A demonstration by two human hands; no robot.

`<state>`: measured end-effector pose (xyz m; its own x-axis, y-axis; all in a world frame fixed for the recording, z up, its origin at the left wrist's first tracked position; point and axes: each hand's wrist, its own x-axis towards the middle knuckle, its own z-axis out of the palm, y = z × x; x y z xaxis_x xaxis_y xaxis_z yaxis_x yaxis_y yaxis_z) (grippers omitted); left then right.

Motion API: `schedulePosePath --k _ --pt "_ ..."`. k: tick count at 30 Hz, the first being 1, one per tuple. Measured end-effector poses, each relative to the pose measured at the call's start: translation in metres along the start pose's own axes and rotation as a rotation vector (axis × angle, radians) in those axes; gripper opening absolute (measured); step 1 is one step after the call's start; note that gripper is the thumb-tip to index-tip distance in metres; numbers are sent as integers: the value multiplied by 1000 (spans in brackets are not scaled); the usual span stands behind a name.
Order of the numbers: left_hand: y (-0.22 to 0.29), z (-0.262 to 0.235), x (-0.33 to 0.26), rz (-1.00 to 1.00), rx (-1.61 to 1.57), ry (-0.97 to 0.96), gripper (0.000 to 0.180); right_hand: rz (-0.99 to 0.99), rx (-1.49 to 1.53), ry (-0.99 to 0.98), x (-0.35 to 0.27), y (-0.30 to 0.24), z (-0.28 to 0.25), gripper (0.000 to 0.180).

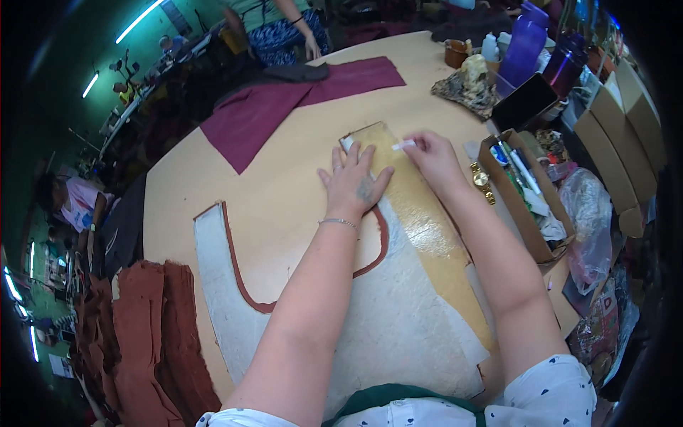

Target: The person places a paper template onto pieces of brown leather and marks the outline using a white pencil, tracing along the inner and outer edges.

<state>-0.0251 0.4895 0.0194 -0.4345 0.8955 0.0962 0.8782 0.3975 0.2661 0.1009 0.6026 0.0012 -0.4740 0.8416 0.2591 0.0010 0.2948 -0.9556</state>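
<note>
My left hand (352, 183) lies flat with spread fingers on the top of a pale grey pattern piece (405, 313), shaped like a garment front with a deep curved neckline. Rust-brown fabric (239, 274) shows as a narrow rim along that curve. Beside it runs a glossy yellow pattern strip (437, 249), its upper end under or next to my left fingers; the exact overlap I cannot tell. Over the strip's upper right edge, my right hand (432, 158) pinches a small white piece of tailor's chalk (403, 144), a little blurred.
Maroon fabric (263, 124) lies across the table's far side. Rust-brown fabric pieces (153, 334) are piled at the left. On the right stand a cardboard box of pens (548, 238), a gold watch (482, 183), a phone (524, 104) and a purple bottle (523, 46). A person (281, 32) stands opposite.
</note>
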Motion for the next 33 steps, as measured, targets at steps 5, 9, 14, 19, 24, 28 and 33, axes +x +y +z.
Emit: schedulePosePath --k 5,9,14,19,24,28,33 --pt "2 4 4 15 5 9 62 -50 -94 -155 73 9 60 16" --pt "-3 8 3 39 7 55 62 -3 -282 -238 96 14 83 18" --pt "-6 10 1 38 -7 88 61 16 -345 -296 103 20 93 19" --pt "-6 12 2 43 13 62 61 35 -393 -285 105 19 90 18" --pt "-6 11 1 34 -15 73 61 -29 -523 -301 102 11 88 16" --pt "-5 9 1 32 -1 25 61 -107 -711 -277 110 5 69 17" --pt "-3 6 1 18 -13 44 73 -91 -759 -116 114 10 24 16"
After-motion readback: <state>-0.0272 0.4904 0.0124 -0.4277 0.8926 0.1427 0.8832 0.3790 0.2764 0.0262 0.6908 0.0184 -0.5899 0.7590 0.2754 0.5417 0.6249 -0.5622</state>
